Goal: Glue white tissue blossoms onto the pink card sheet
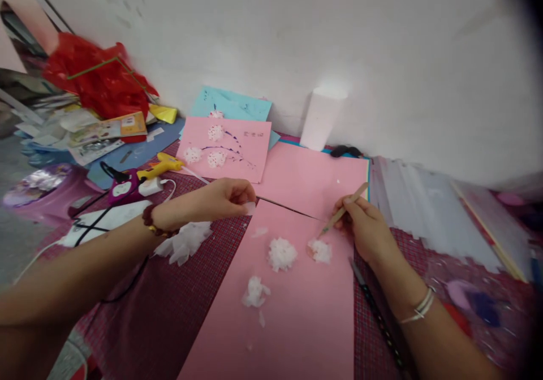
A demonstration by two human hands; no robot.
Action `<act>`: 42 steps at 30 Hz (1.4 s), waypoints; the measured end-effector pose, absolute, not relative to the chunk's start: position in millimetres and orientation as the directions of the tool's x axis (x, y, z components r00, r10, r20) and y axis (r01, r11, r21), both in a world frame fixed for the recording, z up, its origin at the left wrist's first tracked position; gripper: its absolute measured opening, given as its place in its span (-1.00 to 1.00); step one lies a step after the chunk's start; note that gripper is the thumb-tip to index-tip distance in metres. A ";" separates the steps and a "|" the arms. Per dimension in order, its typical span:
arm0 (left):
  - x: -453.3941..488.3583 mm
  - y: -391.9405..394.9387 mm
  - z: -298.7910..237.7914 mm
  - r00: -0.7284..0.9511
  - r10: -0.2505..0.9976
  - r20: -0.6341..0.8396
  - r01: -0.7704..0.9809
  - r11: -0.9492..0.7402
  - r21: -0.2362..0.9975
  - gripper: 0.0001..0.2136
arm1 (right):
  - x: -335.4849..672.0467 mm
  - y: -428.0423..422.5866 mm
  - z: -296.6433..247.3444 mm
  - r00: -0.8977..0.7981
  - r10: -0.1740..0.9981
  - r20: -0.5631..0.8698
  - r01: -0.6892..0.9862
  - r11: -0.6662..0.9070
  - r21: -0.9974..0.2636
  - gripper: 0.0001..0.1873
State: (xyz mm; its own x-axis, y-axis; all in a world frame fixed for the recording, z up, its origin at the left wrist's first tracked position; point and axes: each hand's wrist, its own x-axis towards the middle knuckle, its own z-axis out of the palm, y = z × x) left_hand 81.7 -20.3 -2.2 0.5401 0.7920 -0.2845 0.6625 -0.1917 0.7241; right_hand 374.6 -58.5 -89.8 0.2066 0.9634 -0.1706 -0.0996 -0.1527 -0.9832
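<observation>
A pink paper sheet (288,323) lies in front of me on a red checked cloth. On it sit three white tissue puffs (282,254), one of them (320,250) tinted pink. My right hand (367,227) is closed on a thin wooden stick (344,210) whose tip points down at the tinted puff. My left hand (224,199) is closed in a pinch on a small scrap of white tissue (250,207) at the sheet's upper left corner. A loose pile of white tissue (184,243) lies under my left wrist.
A finished pink card (237,159) with tissue flowers leans by the wall, a blue sheet behind it. A yellow glue gun (163,166), a purple device and cables lie at left. A white block (320,120) stands at the wall. Clear plastic sleeves (428,210) lie at right; a dark pen (377,315) lies by my right forearm.
</observation>
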 end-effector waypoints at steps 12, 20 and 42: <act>139.4 -38.0 -10.8 0.640 0.690 0.339 0.751 -0.654 -0.087 -0.81 | 370.4 -61.4 -84.6 0.136 0.988 -0.072 -0.157 -0.050 -0.986 -0.79; 172.8 -54.6 -49.7 0.701 0.713 0.022 0.689 -0.685 0.237 -0.84 | 366.6 -64.1 -87.0 0.053 0.998 -0.042 -0.103 -0.036 -0.994 -0.80; 177.3 -53.4 -63.8 0.610 0.592 0.526 0.593 -0.782 0.193 -0.80 | 368.0 -58.7 -91.5 0.156 0.988 -0.010 -0.211 0.023 -0.977 -0.82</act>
State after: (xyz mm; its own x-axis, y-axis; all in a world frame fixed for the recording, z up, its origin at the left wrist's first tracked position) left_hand 177.3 -53.4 -63.8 0.6101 0.5923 0.5263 0.5928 -0.7819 0.1929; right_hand 368.0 -58.7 -91.5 0.1558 0.9877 -0.0101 -0.2112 0.0233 -0.9772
